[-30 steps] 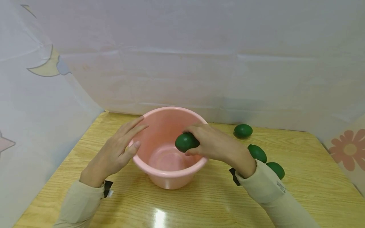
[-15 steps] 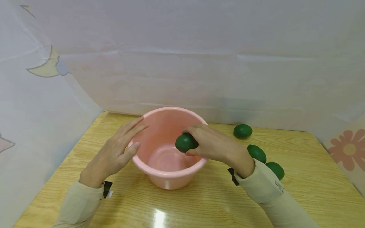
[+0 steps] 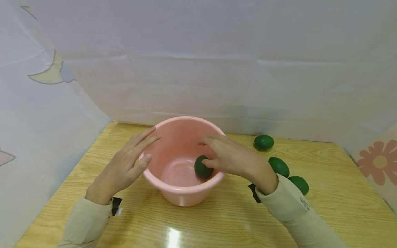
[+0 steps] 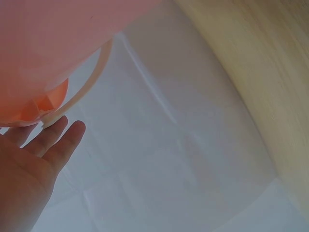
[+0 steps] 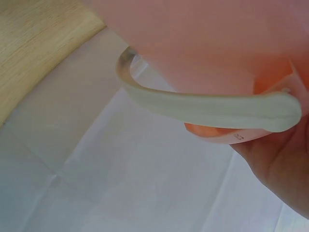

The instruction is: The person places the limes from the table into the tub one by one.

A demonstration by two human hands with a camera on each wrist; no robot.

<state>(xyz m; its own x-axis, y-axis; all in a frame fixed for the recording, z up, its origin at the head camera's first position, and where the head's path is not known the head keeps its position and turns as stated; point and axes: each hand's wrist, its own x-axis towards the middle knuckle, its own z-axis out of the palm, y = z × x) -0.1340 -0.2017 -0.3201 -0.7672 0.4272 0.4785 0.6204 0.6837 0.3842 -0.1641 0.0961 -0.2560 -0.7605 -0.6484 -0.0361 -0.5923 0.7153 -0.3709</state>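
In the head view a pink bucket (image 3: 185, 198) stands upright on the table, its inside facing me. My left hand (image 3: 122, 165) rests at its left rim with the fingers extended; the left wrist view shows those fingertips by the end of the bucket's pale handle (image 4: 87, 84). My right hand (image 3: 232, 156) reaches over the right rim with its fingers spread loosely and nothing gripped. Just below those fingers, inside the bucket, is a dark green avocado (image 3: 201, 171), and my thumb overlaps its upper right side. The right wrist view shows mostly the bucket's outer wall and handle (image 5: 207, 108).
Three more green avocados lie on the wooden table (image 3: 335, 206) to the right: one at the back (image 3: 263, 142), one nearer (image 3: 279, 166) and one beside my right sleeve (image 3: 299, 185). A pale printed cloth (image 3: 198, 69) hangs behind the table.
My right hand held the avocado over the bucket in both earlier frames; now its fingers have let go and the avocado is lower inside. My left hand and the bucket have stayed put.
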